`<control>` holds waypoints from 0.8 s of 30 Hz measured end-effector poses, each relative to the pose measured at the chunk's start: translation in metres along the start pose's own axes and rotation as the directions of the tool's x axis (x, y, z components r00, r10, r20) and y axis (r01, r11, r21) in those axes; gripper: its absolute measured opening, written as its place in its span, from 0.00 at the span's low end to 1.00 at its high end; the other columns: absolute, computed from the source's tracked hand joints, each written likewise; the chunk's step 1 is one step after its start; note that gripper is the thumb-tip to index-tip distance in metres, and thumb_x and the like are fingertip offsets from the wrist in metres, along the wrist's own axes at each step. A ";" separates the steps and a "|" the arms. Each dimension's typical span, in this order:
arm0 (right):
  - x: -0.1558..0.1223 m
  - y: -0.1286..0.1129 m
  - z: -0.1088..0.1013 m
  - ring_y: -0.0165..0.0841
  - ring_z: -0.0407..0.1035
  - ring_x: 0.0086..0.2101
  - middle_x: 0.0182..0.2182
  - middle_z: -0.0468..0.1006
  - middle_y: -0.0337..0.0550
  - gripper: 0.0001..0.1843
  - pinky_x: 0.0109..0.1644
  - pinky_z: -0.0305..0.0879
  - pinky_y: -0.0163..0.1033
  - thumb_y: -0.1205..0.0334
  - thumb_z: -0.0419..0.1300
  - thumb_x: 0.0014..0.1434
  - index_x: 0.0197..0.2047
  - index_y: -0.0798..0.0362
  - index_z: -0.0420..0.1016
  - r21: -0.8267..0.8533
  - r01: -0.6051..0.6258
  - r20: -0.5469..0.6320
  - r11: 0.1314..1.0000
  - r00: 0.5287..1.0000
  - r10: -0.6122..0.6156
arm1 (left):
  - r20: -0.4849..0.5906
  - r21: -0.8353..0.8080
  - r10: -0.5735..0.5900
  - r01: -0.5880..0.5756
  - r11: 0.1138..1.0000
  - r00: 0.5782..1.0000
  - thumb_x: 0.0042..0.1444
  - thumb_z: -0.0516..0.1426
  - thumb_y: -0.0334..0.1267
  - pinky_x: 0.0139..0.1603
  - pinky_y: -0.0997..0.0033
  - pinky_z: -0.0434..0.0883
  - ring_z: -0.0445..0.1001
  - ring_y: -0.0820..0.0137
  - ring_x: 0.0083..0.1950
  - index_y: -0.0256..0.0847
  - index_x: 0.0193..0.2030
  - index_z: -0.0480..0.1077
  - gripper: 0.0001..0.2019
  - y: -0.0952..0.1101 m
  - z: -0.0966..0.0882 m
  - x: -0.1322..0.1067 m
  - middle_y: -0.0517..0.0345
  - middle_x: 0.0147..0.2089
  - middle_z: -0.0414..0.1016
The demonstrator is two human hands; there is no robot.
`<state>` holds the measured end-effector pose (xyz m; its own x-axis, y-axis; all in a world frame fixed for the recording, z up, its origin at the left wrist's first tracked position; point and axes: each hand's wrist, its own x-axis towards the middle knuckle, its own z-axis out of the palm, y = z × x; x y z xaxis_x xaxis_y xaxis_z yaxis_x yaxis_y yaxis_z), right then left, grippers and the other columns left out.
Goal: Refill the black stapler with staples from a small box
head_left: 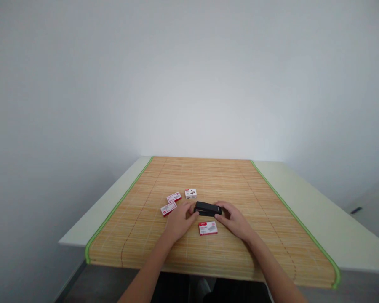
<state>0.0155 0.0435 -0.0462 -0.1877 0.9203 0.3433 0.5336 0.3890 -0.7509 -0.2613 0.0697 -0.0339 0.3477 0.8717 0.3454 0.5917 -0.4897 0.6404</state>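
Observation:
A black stapler (pixel 207 208) lies sideways on the bamboo mat, between my two hands. My left hand (pixel 180 219) grips its left end, thumb on the near side and fingers behind. At the right end, my right hand (pixel 234 219) holds it the same way, with thumb and fingers closed round the tip. Just in front of the stapler is a flat red and white box (pixel 208 228), with a picture on it that looks like staples. Near my left hand are two more flat red and white boxes, one (pixel 168 208) close to the knuckles and another (pixel 174 197) behind it.
A small white box (pixel 190 193) with a dark picture stands behind the stapler. The bamboo mat (pixel 214 176) has green edging and covers the middle of a white table (pixel 306 198). A plain wall (pixel 196 84) rises at the table's far edge.

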 end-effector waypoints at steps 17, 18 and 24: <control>0.000 -0.003 -0.002 0.44 0.71 0.54 0.53 0.79 0.45 0.19 0.62 0.65 0.54 0.53 0.64 0.61 0.55 0.45 0.76 -0.011 -0.013 -0.005 1.000 1.000 0.012 | 0.198 0.382 0.267 -0.325 0.865 0.943 0.73 0.45 0.44 0.72 0.56 0.54 0.58 0.62 0.74 0.56 0.76 0.51 0.25 -0.053 -0.022 0.045 0.57 0.77 0.52; 0.000 -0.003 -0.002 0.43 0.71 0.54 0.53 0.79 0.45 0.19 0.62 0.65 0.53 0.53 0.63 0.61 0.55 0.45 0.76 -0.006 -0.010 -0.004 1.000 1.000 0.010 | 0.178 0.402 0.245 -0.298 0.866 0.953 0.73 0.44 0.44 0.72 0.56 0.54 0.58 0.62 0.73 0.56 0.76 0.50 0.26 -0.061 -0.026 0.044 0.57 0.77 0.51; 0.000 -0.005 -0.003 0.42 0.72 0.54 0.53 0.79 0.44 0.17 0.62 0.65 0.52 0.55 0.63 0.61 0.54 0.45 0.76 0.010 -0.008 0.014 1.000 1.000 0.008 | 0.033 0.555 -0.005 -0.014 0.832 0.999 0.73 0.43 0.48 0.71 0.52 0.55 0.61 0.57 0.72 0.53 0.75 0.52 0.26 -0.122 -0.082 0.041 0.55 0.77 0.52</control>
<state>0.0158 0.0412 -0.0410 -0.1949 0.9239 0.3292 0.5273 0.3817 -0.7591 -0.3791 0.1670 -0.0413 0.3686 0.8732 0.3189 0.8910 -0.4297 0.1467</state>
